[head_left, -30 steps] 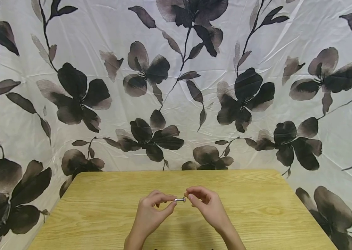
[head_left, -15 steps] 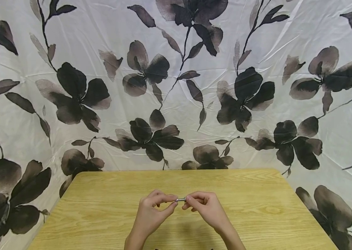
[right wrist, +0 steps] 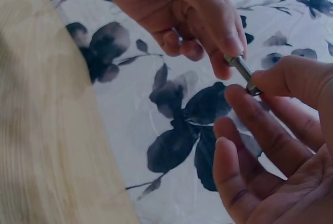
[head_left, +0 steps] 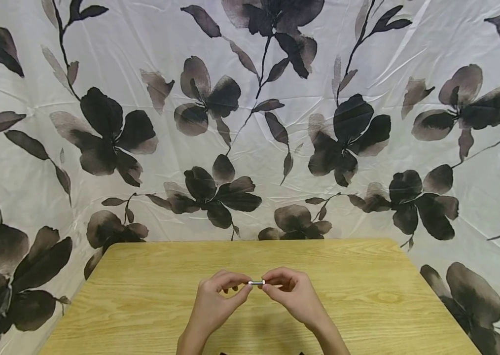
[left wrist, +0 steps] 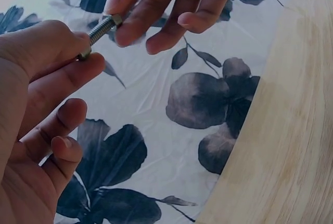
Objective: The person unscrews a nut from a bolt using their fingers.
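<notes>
A small metal bolt [head_left: 256, 283] lies level between both hands, above the table. My left hand [head_left: 215, 298] pinches its left end between thumb and index finger. At the right end, the thumb and index finger of my right hand [head_left: 293, 295] pinch a hex-shaped piece. The threaded shank of the bolt [left wrist: 101, 30] shows between the two sets of fingertips in the left wrist view. Hex-shaped metal shows at both ends of the bolt [right wrist: 241, 70] in the right wrist view; fingers partly cover it, so I cannot tell head from nut.
A light wood-grain table [head_left: 143, 305] with rounded far corners lies under the hands. White cloth [head_left: 276, 162] printed with dark flowers hangs behind it and along both sides.
The right fingers, apart from the bolt's right end a second ago, closed on it, then shifted their hold with the index finger higher. The left hand stays nearly still.
</notes>
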Demonstrator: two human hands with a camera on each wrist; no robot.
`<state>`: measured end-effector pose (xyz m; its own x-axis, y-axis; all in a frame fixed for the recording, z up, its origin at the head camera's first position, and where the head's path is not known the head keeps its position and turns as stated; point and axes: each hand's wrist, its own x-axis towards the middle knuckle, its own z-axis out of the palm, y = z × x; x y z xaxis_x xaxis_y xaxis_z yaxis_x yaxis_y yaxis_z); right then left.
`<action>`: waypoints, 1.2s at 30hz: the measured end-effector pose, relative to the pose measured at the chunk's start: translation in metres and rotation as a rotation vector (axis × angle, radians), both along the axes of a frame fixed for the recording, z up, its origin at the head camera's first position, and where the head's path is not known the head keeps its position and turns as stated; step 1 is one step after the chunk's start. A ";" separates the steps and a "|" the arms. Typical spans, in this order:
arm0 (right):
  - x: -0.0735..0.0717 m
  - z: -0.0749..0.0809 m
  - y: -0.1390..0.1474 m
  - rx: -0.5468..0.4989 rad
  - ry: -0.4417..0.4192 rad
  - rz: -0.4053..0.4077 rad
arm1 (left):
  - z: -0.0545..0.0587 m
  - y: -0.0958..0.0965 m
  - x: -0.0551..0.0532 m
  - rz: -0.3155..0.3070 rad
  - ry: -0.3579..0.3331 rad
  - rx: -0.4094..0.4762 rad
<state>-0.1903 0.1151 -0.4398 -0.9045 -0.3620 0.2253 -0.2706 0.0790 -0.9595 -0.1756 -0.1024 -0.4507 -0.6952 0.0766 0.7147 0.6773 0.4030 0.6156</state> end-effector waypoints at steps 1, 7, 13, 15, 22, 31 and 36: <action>0.000 0.000 0.000 -0.004 0.017 0.000 | 0.000 0.000 0.000 -0.005 -0.015 0.008; 0.001 -0.002 0.000 -0.052 0.088 0.014 | 0.001 0.000 0.001 -0.044 -0.103 0.058; 0.002 0.000 0.000 -0.068 0.050 0.032 | 0.002 -0.001 0.001 -0.053 -0.088 0.073; 0.002 0.001 0.001 -0.053 0.018 0.015 | 0.002 -0.001 0.001 -0.054 -0.069 0.074; 0.000 0.002 0.000 0.034 -0.027 -0.022 | -0.001 -0.002 -0.001 -0.046 0.015 0.051; 0.000 0.002 0.002 0.012 -0.028 0.007 | -0.001 -0.001 -0.001 -0.037 0.018 0.034; -0.001 0.003 0.002 -0.021 -0.038 0.012 | -0.001 -0.001 -0.001 -0.025 0.019 0.027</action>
